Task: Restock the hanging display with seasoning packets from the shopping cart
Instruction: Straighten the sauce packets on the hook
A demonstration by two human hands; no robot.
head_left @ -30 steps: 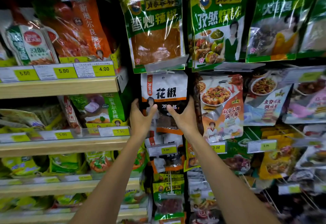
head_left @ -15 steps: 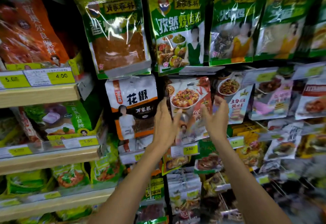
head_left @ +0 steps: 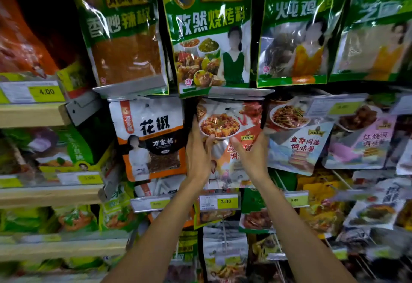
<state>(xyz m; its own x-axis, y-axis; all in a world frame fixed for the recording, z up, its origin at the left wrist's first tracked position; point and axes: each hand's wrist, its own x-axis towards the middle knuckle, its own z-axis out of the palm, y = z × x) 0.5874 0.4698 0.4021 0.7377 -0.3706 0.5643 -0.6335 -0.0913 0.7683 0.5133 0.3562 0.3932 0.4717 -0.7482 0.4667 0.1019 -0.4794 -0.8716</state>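
Left hand (head_left: 198,155) and right hand (head_left: 253,158): I clasp opposite edges of the hanging mapo tofu seasoning packet (head_left: 231,115), thumbs on its front, beside the peppercorn packet (head_left: 151,135).

My seasoning packet (head_left: 229,126) pictures a red dish in a white bowl. Left of it I see a white, orange and black peppercorn packet (head_left: 151,140); above, green-bordered bags (head_left: 211,28); below, a yellow-and-white price tag (head_left: 219,202).
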